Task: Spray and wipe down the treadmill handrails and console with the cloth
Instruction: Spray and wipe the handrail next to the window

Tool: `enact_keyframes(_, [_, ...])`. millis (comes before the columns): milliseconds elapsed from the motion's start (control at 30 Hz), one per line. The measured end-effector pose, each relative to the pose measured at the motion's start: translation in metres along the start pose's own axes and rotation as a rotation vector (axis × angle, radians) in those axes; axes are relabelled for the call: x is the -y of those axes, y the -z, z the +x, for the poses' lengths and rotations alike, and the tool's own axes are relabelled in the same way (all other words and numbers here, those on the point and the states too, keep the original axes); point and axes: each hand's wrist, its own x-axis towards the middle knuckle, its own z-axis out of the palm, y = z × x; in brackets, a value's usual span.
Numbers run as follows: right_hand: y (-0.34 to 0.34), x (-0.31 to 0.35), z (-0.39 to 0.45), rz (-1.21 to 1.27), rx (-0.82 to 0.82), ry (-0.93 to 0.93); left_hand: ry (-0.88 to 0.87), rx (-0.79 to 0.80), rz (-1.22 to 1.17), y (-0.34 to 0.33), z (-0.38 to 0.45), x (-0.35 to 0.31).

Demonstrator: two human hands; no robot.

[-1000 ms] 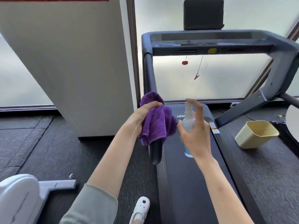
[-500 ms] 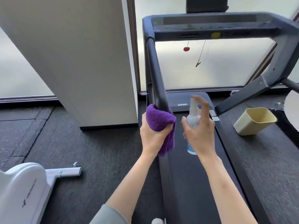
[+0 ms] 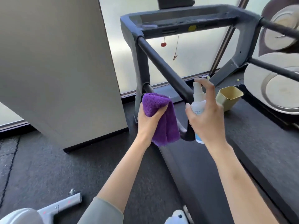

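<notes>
At the lower left edge a white machine [image 3: 19,215] with a grey bar is cut off by the frame, so what it is cannot be told; a shoe [image 3: 176,218] at the bottom edge is likewise only partly in view; the label on the spray bottle [image 3: 198,107] is too small to read, and most of the bottle's body is hidden behind the right hand [image 3: 208,117]; the far right is blurred, where pale round discs [image 3: 275,88] and a dark bar show without clear outline.

A large pale panel [image 3: 56,62] stands at the left on the dark floor [image 3: 40,167], just beside the treadmill's upright; frosted window glass [image 3: 194,50] lies behind the frame, with a small red tag and a clip hanging on cords below the console [image 3: 178,20]; a yellowish bin [image 3: 229,97] sits on the floor right of the belt, partly behind the right hand.

The left hand [image 3: 148,120] is closed round a bunched purple cloth [image 3: 161,117], fluffy and folded, held beside the lower end of the left handrail [image 3: 163,65], whether touching it cannot be told; the black handrail slopes down from the console corner and passes between the two hands; the right hand wraps the white bottle upright just right of the rail, forefinger raised above its nozzle; the dark belt [image 3: 186,167] runs beneath both forearms.
</notes>
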Motion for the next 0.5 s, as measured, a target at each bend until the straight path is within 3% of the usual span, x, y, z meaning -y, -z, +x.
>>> enact_keyframes(267, [-0.066, 0.042, -0.049, -0.04, -0.118, -0.175, 0.111, 0.105, 0.023, 0.104, 0.027, -0.003])
enact_keyframes(500, [-0.131, 0.029, -0.035, -0.055, -0.162, -0.276, 0.142, 0.186, 0.037, 0.14, 0.088, 0.007])
